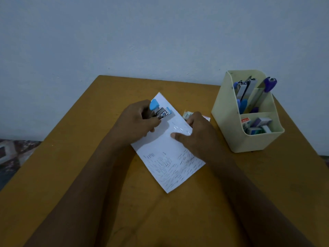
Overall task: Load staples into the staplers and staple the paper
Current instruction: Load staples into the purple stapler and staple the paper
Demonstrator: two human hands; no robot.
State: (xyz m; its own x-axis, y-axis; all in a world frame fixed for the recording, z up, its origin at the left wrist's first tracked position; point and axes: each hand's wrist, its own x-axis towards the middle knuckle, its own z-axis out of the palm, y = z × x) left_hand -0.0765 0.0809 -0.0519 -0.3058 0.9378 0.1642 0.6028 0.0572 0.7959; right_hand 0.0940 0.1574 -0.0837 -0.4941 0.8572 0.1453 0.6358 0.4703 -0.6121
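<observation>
I see the left hand point(137, 122) with its fingers curled tight around the blue stapler point(159, 109), whose nose is over the far left part of the paper point(165, 157). I cannot tell whether the sheet sits between its jaws. The right hand point(197, 134) lies on the paper's right edge, fingers fairly straight and thumb spread, pinning it to the yellow table point(89, 157). My worry is that the thumb lies near the stapler's nose, so a hasty squeeze could nick it. If that hand eases off, the paper could skid and the staple land crooked among the many already there. A small staple box point(187, 114) just beyond the right fingers could get knocked. Well to the right, the cream organizer point(229, 122) holds several staplers point(249, 90) upright in its back section and staple boxes point(258, 126) in the front one.
</observation>
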